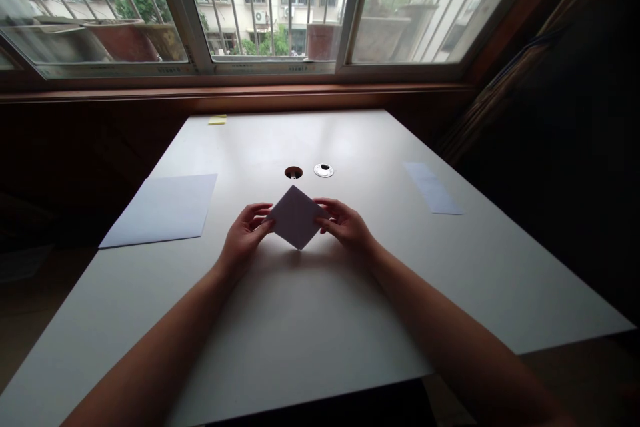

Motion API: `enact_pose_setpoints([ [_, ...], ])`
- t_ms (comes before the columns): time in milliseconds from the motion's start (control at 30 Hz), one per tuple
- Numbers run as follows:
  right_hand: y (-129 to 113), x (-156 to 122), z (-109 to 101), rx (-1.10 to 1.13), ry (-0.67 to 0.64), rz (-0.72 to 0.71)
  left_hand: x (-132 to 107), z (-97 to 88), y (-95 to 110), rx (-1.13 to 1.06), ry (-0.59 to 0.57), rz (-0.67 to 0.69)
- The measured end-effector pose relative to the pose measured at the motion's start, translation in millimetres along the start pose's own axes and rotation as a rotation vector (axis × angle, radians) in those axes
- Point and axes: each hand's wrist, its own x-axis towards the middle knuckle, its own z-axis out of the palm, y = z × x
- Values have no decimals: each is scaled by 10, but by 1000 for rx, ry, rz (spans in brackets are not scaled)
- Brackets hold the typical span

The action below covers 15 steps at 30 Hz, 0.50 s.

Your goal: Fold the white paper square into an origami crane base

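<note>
A folded piece of white paper [296, 219], diamond-shaped as I see it, is held up between my two hands over the middle of the table. My left hand [249, 230] pinches its left corner, thumb in front and fingers behind. At the opposite corner my right hand [346, 223] grips the paper the same way. The paper's lower point hangs close to the table top; whether it touches cannot be made out. Parts of the fingers are hidden behind the sheet.
On the white table [300, 327] lies a paper stack [163, 210] at left and a paper strip [433, 188] at right. A round hole [293, 173] and its cover [324, 171] are beyond my hands. Yellow notes [217, 120] lie near the far edge, below a barred window [270, 7].
</note>
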Motion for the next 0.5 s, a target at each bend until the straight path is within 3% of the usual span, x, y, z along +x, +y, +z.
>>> enact_pose_setpoints([
  [133, -75, -25, 38, 3, 81, -24, -49, 62, 55, 63, -32, 54],
  [500, -91, -37, 50, -53, 85, -25, -72, 65, 36, 215, -22, 176],
])
